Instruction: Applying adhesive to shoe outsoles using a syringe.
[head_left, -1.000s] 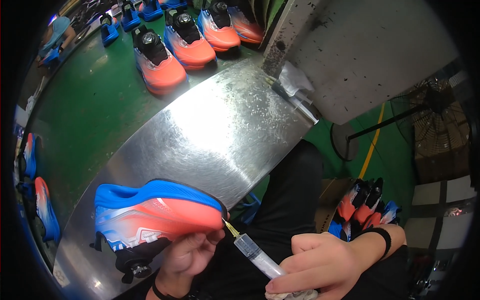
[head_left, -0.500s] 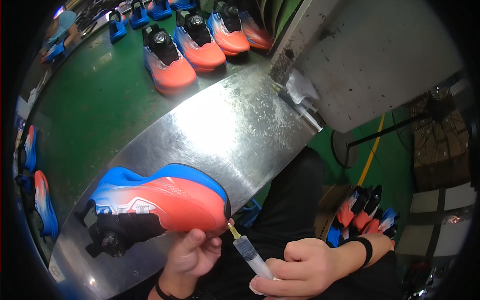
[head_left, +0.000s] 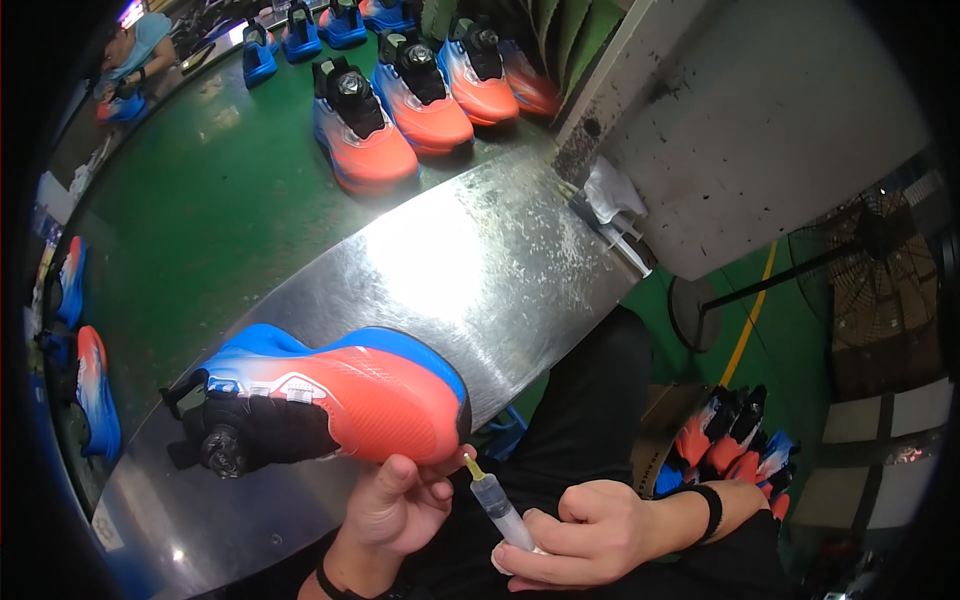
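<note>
An orange-and-blue sneaker [head_left: 390, 405] with a black tongue and a dial lies on its side at the near edge of the metal plate. My left hand [head_left: 395, 505] grips it by the toe end, thumb on the near side; some of the fingers are hidden beneath. In my right hand [head_left: 590, 535] is a syringe [head_left: 503, 512] with a yellow tip and pale contents, held around its barrel. Its tip points up at the sole edge by the toe, close to my left fingertips; whether it touches the shoe I cannot tell.
The metal plate [head_left: 520, 260] lies on a green table [head_left: 200, 200]. Several sneakers [head_left: 425, 105] stand in rows at the back, others at the left. Another syringe [head_left: 625, 250] and white tissue [head_left: 612, 190] rest by a grey panel [head_left: 750, 120]. Right: a box of shoes [head_left: 655, 420], a fan [head_left: 865, 250]. A person works far left.
The view has shifted a little, so the table's things sit slightly further right. The sneaker has rolled slightly, its dial end rising. Both hands keep their holds, and the syringe tip stays at the toe.
</note>
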